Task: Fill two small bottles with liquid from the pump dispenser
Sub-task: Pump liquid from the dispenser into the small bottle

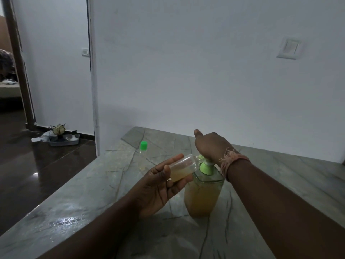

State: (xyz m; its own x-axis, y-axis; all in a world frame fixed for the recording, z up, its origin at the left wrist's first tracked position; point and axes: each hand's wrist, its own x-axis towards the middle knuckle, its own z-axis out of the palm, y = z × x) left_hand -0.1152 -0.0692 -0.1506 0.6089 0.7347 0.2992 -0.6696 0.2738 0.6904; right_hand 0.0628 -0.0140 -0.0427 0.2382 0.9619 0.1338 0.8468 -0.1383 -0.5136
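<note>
- While your right hand (211, 144) presses down on the head of the pump dispenser (204, 191), that dispenser stands upright on the stone counter (78, 208), near its middle and just in front of you; it has a clear body, a light green collar, and yellowish liquid up to about its shoulder.
- Your right palm covers the pump head, so the nozzle is mostly hidden; the thumb points away from you and the fingers curl down over the head.
- Your left hand (160, 186) grips a small clear bottle (183, 167), thumb on its near side and fingers under and behind it.
- You hold that bottle tilted almost on its side, its open mouth touching the pump's spout area right beside the green collar; pale yellowish liquid pools along its lower side.
- A second small bottle (142, 155) stands upright farther back on the counter to the left, well apart from both hands, with a bright green cap on; its clear body is faint, and I cannot tell how full it is.
- You wear a frayed thread band (232, 159) on your right wrist.
- Beyond the counter's left edge, a tray of odds and ends (62, 138) sits on the dark floor by the wall.
</note>
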